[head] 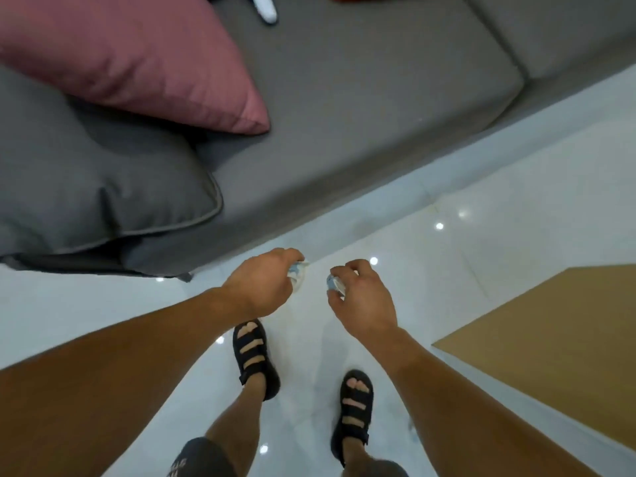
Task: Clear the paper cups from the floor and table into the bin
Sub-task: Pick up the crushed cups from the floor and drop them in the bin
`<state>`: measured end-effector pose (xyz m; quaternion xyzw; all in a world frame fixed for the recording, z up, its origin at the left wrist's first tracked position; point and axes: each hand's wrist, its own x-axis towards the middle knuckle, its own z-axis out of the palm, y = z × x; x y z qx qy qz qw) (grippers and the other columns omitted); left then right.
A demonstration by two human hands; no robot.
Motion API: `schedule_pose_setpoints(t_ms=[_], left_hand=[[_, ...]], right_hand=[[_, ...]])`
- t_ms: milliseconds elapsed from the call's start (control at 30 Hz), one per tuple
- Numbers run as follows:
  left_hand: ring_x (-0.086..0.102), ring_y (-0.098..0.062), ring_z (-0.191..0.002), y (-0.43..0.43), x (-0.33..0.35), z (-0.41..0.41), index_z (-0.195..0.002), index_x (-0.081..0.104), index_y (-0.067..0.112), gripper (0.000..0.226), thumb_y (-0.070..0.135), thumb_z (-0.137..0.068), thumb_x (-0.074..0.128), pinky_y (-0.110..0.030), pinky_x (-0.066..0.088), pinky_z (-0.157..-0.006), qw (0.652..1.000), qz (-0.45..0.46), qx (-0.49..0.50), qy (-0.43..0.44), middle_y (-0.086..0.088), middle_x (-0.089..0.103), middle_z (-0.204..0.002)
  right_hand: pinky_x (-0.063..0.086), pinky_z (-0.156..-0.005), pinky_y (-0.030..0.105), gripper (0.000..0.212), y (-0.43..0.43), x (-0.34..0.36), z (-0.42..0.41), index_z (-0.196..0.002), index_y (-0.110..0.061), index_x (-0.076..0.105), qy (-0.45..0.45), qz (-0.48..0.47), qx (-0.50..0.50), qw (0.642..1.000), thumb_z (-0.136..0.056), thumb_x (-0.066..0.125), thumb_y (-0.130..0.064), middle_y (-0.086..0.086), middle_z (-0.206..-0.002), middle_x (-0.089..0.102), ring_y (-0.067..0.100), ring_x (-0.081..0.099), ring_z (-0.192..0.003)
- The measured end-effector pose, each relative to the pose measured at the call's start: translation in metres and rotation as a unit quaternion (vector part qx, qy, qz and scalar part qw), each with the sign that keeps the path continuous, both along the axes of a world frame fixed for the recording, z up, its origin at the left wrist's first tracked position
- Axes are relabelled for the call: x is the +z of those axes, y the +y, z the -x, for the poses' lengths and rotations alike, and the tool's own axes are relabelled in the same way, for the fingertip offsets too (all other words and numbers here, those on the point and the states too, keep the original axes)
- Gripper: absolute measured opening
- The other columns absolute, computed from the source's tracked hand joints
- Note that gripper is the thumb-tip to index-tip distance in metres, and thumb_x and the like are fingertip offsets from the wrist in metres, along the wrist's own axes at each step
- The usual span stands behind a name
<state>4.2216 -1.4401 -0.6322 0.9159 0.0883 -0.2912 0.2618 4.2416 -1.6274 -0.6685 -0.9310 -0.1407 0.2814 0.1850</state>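
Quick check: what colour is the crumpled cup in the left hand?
The crumpled cup is white with pale blue print; the head view shows it.

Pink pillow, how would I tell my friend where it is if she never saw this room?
Find the big grey sofa that fills the top of the picture. The pink pillow lies on its seat at the top left, just above a puffy grey cushion. It is the only pink thing there, and one pointy corner aims out across the seat.

Reaching forward and down with both bare arms, gripping crumpled cup (298,274) in left hand (265,282), pinching second cup (335,283) in right hand (363,299).
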Motion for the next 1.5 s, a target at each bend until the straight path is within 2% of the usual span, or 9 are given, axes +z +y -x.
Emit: schedule_pose_setpoints(t_ms=[100,333,600,800,933,1133,1367,1500], left_hand=[[0.057,-0.023,-0.107,0.010,0.061,0.029,-0.134,0.048,0.027,0.044,0.017,-0.091,0.052,-0.033,0.047,-0.093,0.998,-0.009,0.060,-0.005,-0.002,0.058,-0.127],[0.053,-0.023,-0.117,0.012,0.189,0.147,-0.137,0.046,0.024,0.048,0.017,-0.091,0.053,-0.027,0.039,-0.096,0.979,-0.017,0.202,-0.015,-0.003,0.053,-0.136],[0.057,-0.024,-0.108,0.071,0.269,0.278,-0.132,0.050,0.020,0.042,0.019,-0.091,0.050,-0.028,0.043,-0.089,0.940,-0.031,0.337,-0.053,-0.006,0.059,-0.127],[0.053,-0.019,-0.116,0.160,0.292,0.379,-0.134,0.049,0.020,0.042,0.017,-0.092,0.045,-0.025,0.040,-0.093,0.904,-0.032,0.419,-0.077,0.003,0.055,-0.134],[0.055,-0.022,-0.114,0.234,0.312,0.448,-0.133,0.049,0.021,0.043,0.017,-0.090,0.046,-0.030,0.044,-0.095,0.877,-0.057,0.469,-0.084,-0.001,0.057,-0.130],[0.054,-0.021,-0.116,0.321,0.340,0.530,-0.134,0.048,0.022,0.045,0.018,-0.090,0.049,-0.029,0.043,-0.096,0.838,-0.084,0.530,-0.102,-0.001,0.056,-0.132],[0.053,-0.020,-0.118,0.415,0.348,0.573,-0.137,0.047,0.021,0.046,0.019,-0.091,0.051,-0.026,0.041,-0.096,0.804,-0.104,0.575,-0.113,-0.001,0.055,-0.133],[0.053,-0.021,-0.117,0.481,0.350,0.581,-0.136,0.048,0.019,0.045,0.017,-0.091,0.051,-0.026,0.041,-0.095,0.788,-0.117,0.593,-0.111,-0.003,0.055,-0.133]], right_hand=[[0.045,-0.093,0.026,0.038,0.004,0.064,0.003,-0.133,-0.024,0.054,-0.003,0.005,0.052,0.999,-0.096,0.055,-0.032,0.000,-0.138,0.043,0.020,0.053,-0.114],[0.045,-0.094,0.024,0.038,0.016,0.206,0.045,-0.134,-0.025,0.054,-0.028,-0.014,0.183,0.983,-0.096,0.056,-0.030,-0.002,-0.137,0.045,0.019,0.055,-0.113],[0.045,-0.090,0.029,0.040,0.117,0.293,0.119,-0.133,-0.024,0.056,-0.063,-0.011,0.354,0.933,-0.093,0.055,-0.030,-0.001,-0.133,0.044,0.023,0.053,-0.112],[0.046,-0.092,0.032,0.040,0.246,0.329,0.195,-0.132,-0.023,0.057,-0.096,-0.018,0.447,0.889,-0.093,0.056,-0.030,0.001,-0.132,0.046,0.024,0.053,-0.113],[0.046,-0.092,0.029,0.040,0.339,0.346,0.254,-0.132,-0.023,0.057,-0.105,-0.040,0.482,0.869,-0.093,0.055,-0.030,0.000,-0.133,0.046,0.023,0.055,-0.113],[0.048,-0.090,0.030,0.038,0.448,0.366,0.325,-0.131,-0.023,0.057,-0.112,-0.068,0.530,0.838,-0.093,0.057,-0.029,0.000,-0.132,0.046,0.022,0.056,-0.109],[0.046,-0.086,0.029,0.038,0.564,0.374,0.377,-0.128,-0.024,0.059,-0.102,-0.093,0.580,0.803,-0.090,0.058,-0.027,0.002,-0.130,0.047,0.024,0.056,-0.108],[0.047,-0.090,0.031,0.038,0.646,0.369,0.391,-0.130,-0.021,0.058,-0.092,-0.105,0.609,0.781,-0.092,0.057,-0.026,0.004,-0.131,0.048,0.025,0.056,-0.110]])
